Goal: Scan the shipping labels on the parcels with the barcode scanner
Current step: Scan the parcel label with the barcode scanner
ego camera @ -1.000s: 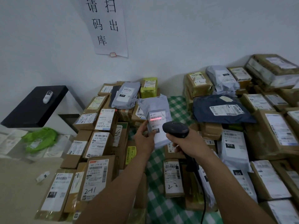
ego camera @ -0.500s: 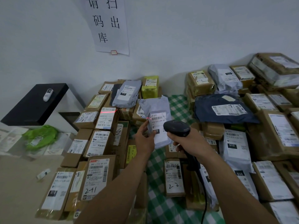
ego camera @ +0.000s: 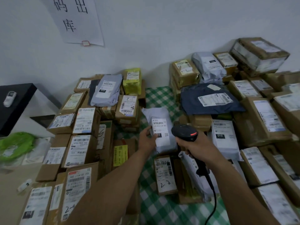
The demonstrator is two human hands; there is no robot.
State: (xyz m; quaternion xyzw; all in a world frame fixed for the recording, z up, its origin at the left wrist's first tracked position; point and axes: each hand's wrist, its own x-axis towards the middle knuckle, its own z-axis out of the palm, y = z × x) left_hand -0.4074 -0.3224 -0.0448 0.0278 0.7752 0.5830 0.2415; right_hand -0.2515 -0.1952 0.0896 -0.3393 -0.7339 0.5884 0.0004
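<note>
My left hand (ego camera: 146,140) grips the left edge of a grey poly mailer (ego camera: 159,127) and holds it up over the checked cloth, its white shipping label (ego camera: 159,129) facing me. My right hand (ego camera: 197,146) grips the handle of the black corded barcode scanner (ego camera: 184,132), whose head sits just right of the label with a red light showing on top. No red scan line shows on the label. Stacks of labelled cardboard parcels lie on both sides.
Brown boxes (ego camera: 81,146) crowd the left; more boxes (ego camera: 263,120), a dark blue mailer (ego camera: 209,99) and white mailers (ego camera: 224,137) fill the right. A green-white checked cloth (ego camera: 160,98) shows between them. A black stand (ego camera: 14,101) and green bag (ego camera: 15,145) sit far left.
The red scan line that crossed the label a second ago swung off to the left boxes and is now gone. The mailer sits lower and flatter; the view has moved closer.
</note>
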